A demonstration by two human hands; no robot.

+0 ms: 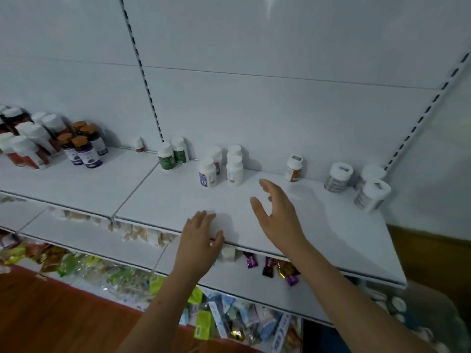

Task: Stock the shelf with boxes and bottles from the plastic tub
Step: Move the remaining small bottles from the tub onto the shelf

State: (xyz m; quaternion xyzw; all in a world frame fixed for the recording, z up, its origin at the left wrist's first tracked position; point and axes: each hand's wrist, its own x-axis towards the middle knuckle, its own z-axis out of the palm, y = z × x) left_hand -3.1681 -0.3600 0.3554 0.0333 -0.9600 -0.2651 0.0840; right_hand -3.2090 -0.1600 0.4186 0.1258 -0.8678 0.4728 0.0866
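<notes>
White shelf (158,197) runs under both hands. From the head camera, the left hand (200,240) rests flat on the front edge of the shelf, fingers straight, thumb hooked at the lip, holding nothing. The right hand (277,217) hangs just above the shelf, fingers spread wide, and it holds nothing too. Beyond the right hand's fingertips, at the back, stand four white bottles (234,169) close together. One small bottle with an orange label (293,167) stands alone, past that hand and a bit to its right. Three fat jars (370,193) sit farther right, near the shelf's end. Two green bottles (167,156) stand beyond the left hand. Brown-capped bottles (84,149) are far off to its left.
</notes>
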